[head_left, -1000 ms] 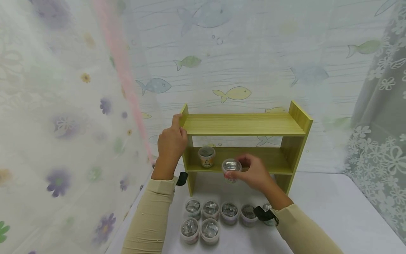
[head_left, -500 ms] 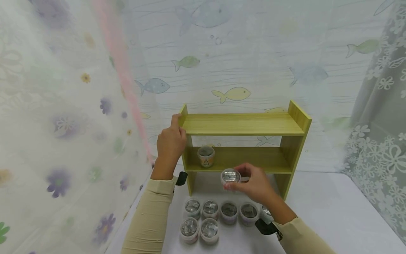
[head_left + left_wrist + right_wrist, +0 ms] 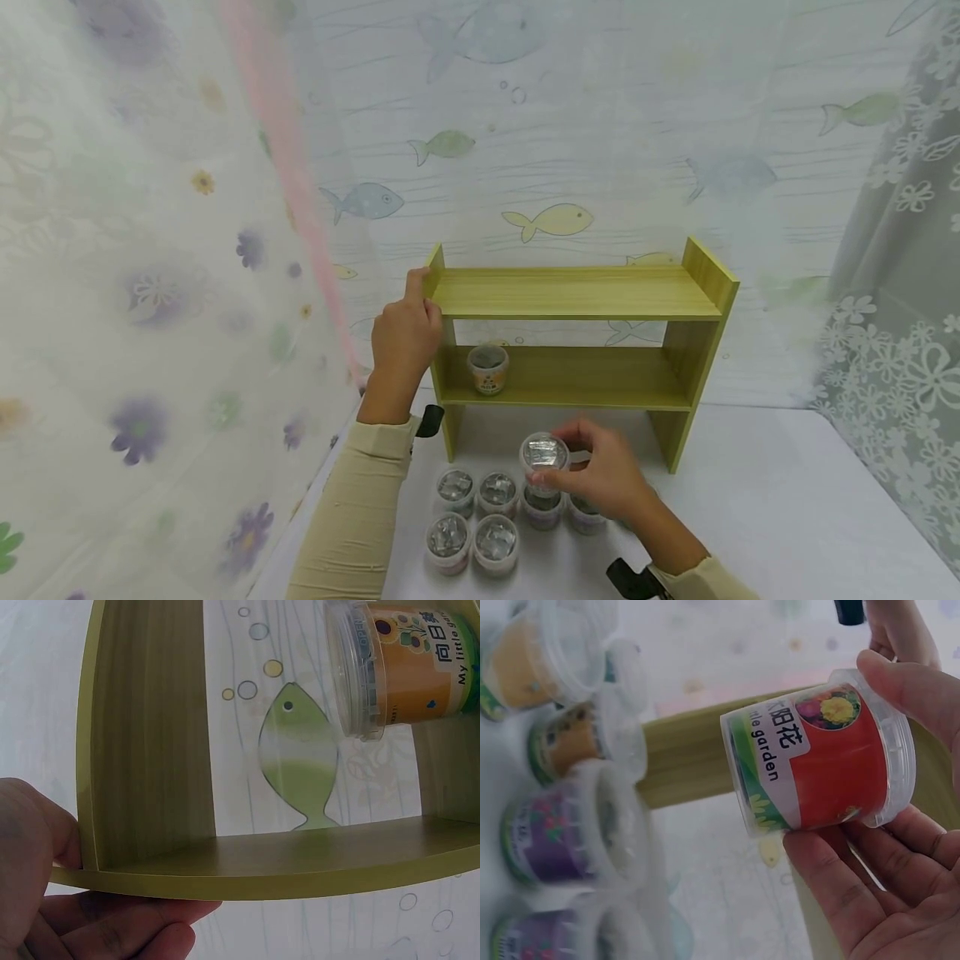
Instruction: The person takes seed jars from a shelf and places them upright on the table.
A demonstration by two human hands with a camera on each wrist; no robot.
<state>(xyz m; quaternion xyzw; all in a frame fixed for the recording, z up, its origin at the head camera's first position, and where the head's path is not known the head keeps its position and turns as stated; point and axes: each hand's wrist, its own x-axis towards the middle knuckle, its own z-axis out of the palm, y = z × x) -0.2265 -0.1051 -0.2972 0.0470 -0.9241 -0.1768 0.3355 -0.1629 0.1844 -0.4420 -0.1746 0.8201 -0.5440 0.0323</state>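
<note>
My left hand [image 3: 405, 337] grips the upper left corner of a yellow-green wooden shelf [image 3: 570, 293], thumb and fingers on either side of the panel in the left wrist view. A clear lidded plastic cup [image 3: 832, 765] with a red flower label is pinched between the thumb and fingers of my right hand [image 3: 609, 473]. It hangs upright in front of the shelf, overlapping a cup [image 3: 542, 512] of the front rows in the head view. On the shelf's middle board, at the left, stands an orange-labelled cup [image 3: 420, 667].
Several more lidded cups stand in two rows on the white tabletop [image 3: 757, 467] before the shelf, among them a front-left cup [image 3: 448, 542] and a purple-labelled cup [image 3: 562, 832]. A fish-printed curtain [image 3: 637, 125] hangs behind; a flowered curtain [image 3: 150, 333] is at the left.
My right hand has brought the red-labelled cup down and toward me, from the middle board's front edge to over the cups on the table. My left hand stays on the shelf.
</note>
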